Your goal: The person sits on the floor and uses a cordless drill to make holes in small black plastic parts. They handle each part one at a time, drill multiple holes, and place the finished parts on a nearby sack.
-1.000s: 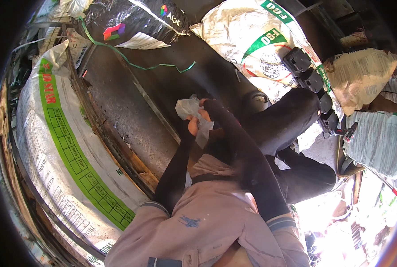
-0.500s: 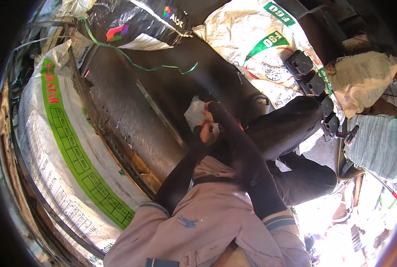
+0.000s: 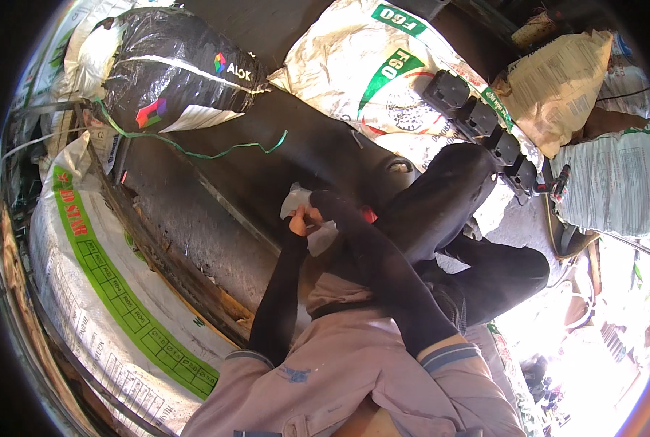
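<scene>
A crumpled whitish sheet is gripped in front of my waist; I cannot tell if it is thin plastic or cloth. My left hand is closed on its left side. Right beside it, my right hand has its fingers bent round the same sheet, its back partly covered by a dark sleeve. One end of the sheet sticks up beyond the fingers, and another part hangs below them, towards my lap. Both hands almost touch. What lies inside the sheet, if anything, is hidden.
A white sack with a green band lies along the left. Further off are a stuffed black bag with a green string and a large white sack. Black plastic blocks stand beside my bent leg. Tan and grey sacks lie right.
The whole view has shifted, so the scene sits further left and more of the black bag shows. Both hands still grip the sheet, and more of it hangs below the fingers.
</scene>
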{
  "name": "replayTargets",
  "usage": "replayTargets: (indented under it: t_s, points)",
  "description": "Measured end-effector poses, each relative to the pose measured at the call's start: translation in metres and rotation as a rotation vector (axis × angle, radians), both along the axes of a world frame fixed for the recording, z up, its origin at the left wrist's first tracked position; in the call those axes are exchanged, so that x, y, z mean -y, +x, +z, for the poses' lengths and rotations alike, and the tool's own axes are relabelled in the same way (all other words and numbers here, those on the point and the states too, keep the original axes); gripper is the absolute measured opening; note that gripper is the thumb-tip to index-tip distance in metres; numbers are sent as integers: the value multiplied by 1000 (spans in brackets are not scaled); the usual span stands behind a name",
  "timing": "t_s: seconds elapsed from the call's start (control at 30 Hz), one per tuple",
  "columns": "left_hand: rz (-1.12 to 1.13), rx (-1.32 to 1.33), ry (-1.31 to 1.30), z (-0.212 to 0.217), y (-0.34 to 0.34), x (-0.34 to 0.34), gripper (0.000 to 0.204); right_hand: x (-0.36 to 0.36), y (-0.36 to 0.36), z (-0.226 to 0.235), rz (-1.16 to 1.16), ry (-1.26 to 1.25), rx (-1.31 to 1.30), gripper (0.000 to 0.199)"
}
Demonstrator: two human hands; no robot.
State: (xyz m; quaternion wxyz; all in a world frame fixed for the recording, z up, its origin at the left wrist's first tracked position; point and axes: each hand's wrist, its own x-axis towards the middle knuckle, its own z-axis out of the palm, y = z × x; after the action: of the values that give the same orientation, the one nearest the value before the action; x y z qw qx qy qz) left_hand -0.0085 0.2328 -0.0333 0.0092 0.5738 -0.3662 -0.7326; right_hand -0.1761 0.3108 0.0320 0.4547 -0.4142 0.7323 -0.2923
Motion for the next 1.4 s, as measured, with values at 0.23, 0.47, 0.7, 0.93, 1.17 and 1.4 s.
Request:
replayTargets:
  t_s: [0.23, 0.47, 0.7, 0.93, 1.17, 1.4]
  points:
    - [34, -37, -224, -9, 23, -8, 29, 16, 4, -7, 260, 46, -28, 34]
    - [206, 52, -117, -8, 15, 8, 25, 10, 13, -14, 216, -125, 51, 34]
    - [480, 59, 146, 27, 7, 6, 25, 15, 11, -14, 80, -38, 147, 35]
    - [261, -101, 129, 22, 11, 5, 38, 10, 14, -13, -24, -89, 192, 34]
    - [51, -137, -163, -6, 26, -5, 40, 19, 18, -22, 149, -41, 13, 45]
    - [148, 116, -102, 11, 18, -21, 41, 17, 21, -23, 237, 126, 171, 43]
